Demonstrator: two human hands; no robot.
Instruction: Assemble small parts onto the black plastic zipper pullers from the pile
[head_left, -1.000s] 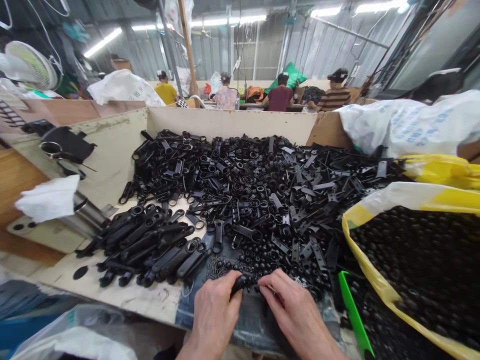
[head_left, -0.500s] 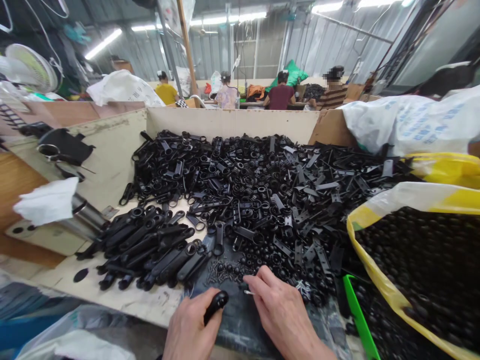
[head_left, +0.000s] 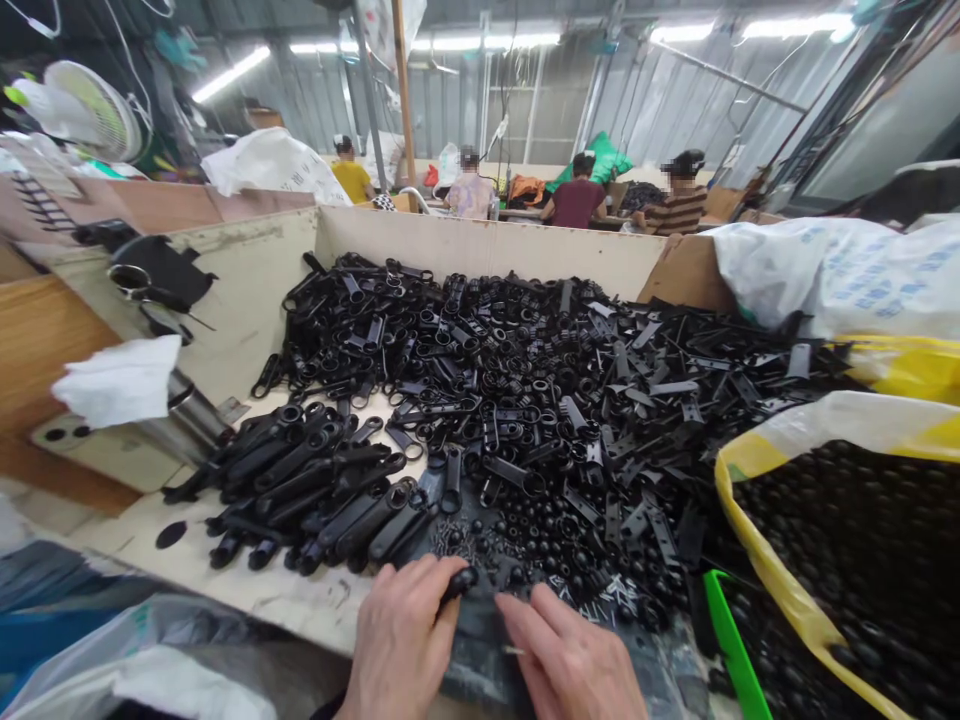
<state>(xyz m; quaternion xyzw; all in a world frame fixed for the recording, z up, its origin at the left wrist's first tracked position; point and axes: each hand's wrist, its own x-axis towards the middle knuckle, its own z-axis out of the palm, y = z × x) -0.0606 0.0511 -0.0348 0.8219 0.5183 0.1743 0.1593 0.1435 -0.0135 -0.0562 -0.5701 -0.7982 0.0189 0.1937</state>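
Note:
My left hand [head_left: 401, 635] is closed around a black plastic part [head_left: 463, 580]; only its rounded end shows past the thumb and finger. Just to the right, my right hand [head_left: 577, 650] is closed, with the tip of a thin, light-coloured pin [head_left: 513, 651] sticking out from under its fingers. Its fingertips are near the black part but apart from it. Beyond both hands lie small screws [head_left: 452, 538], black balls [head_left: 517, 575] and a cluster of silver pins [head_left: 621, 592] on a dark sheet [head_left: 480, 655].
A large heap of black plastic pieces [head_left: 495, 340] fills the walled table. Long black assembled parts [head_left: 300, 480] are stacked at left. A yellow-edged sack [head_left: 731, 480] of black balls and a green tray [head_left: 731, 640] stand at right. Several people sit farther back.
My left hand has turned and come nearer the right with the black part. The right hand has drawn back from the small parts toward me. The whole view has shifted slightly.

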